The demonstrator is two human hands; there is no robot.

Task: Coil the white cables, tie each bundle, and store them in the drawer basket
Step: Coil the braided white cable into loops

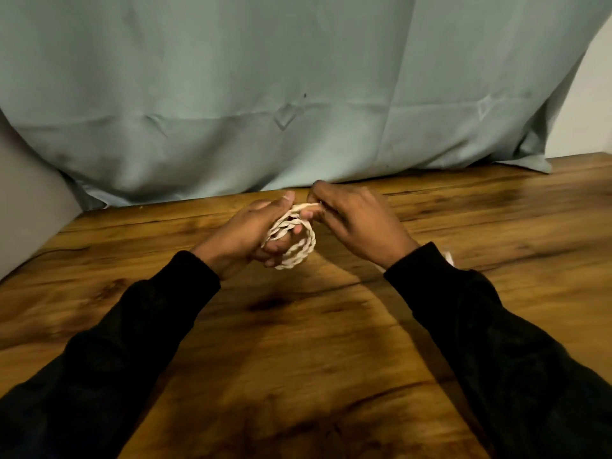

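Coiling in progress: white cable point(293, 240) looped round curled fingers of left hand point(245, 235), held above wooden table point(298, 342). Strand at coil top pinched by right hand point(356, 220). Grey-green cloth point(265, 94) hung behind.

White twisted cable point(299, 241), black sleeves point(496, 326), brown wood-grain table point(298, 359) with dark streaks, pale grey-green cloth point(265, 77)
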